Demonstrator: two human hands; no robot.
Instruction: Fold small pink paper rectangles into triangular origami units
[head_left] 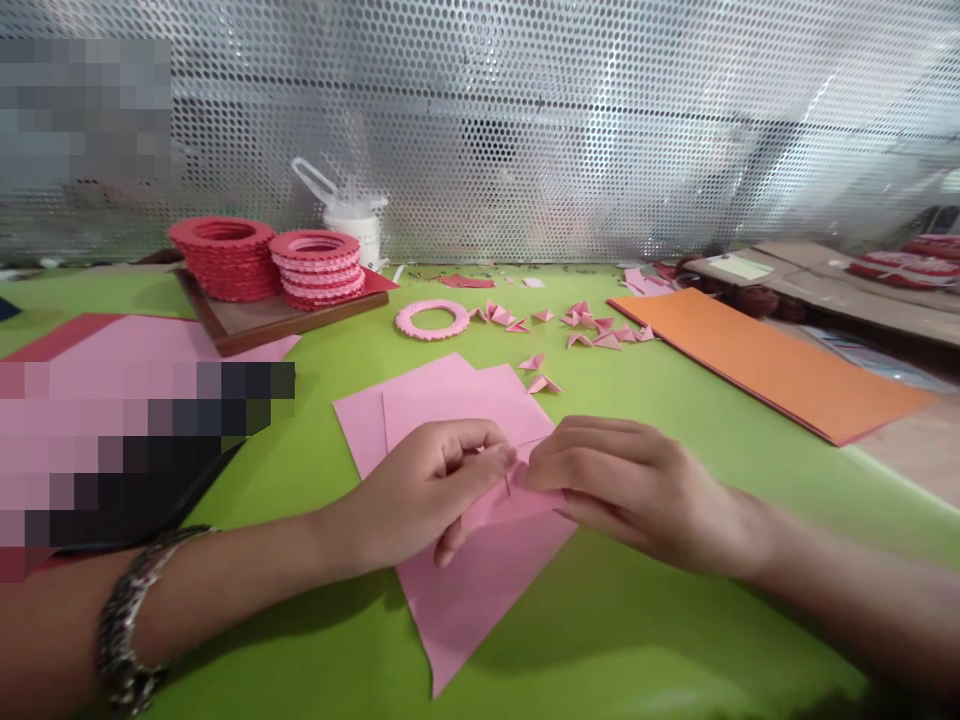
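Between my two hands is a piece of pink paper [491,508], with a dark slit or crease line near its middle. My left hand [442,485] pinches it from the left, thumb on top and fingers curled. From the right, my right hand [630,485] closes over its other side, the fingertips pressed together on it. Larger pink sheets [487,600] lie beneath both hands on the green table. Just beyond them are small folded pink paper pieces [544,384]. My fingers hide part of the held paper.
A pink paper ring [433,320] lies farther back. At the back left, stacks of red rings [225,262] and pink rings [315,268] stand on a brown tray [225,340] near a white cup [358,235]. Orange sheets [772,360] lie to the right, beside cardboard [817,265].
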